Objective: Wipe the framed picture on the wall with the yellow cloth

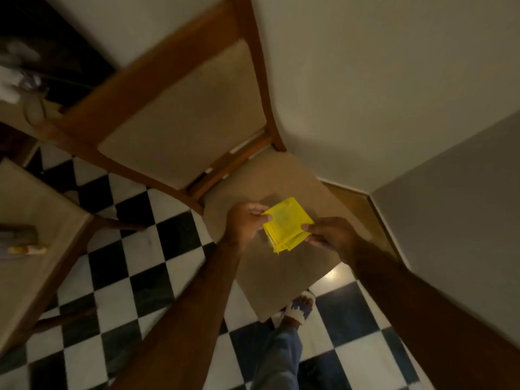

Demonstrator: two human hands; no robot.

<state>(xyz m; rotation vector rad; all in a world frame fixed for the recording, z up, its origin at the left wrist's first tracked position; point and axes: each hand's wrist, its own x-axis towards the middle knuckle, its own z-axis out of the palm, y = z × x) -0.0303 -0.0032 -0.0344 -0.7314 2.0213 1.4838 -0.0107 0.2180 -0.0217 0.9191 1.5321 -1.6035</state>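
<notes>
Two hands, one folded cloth, above the wooden chair with its beige padded seat (281, 263).

Our left hand (244, 223) and right hand (332, 235) pinch opposite edges of the yellow folded cloth (287, 223) over that seat; no framed picture shows, so next we must find it.

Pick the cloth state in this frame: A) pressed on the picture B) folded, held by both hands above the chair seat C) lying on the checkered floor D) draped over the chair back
B: the folded yellow cloth is pinched between the left hand and right hand over the chair seat.
</notes>
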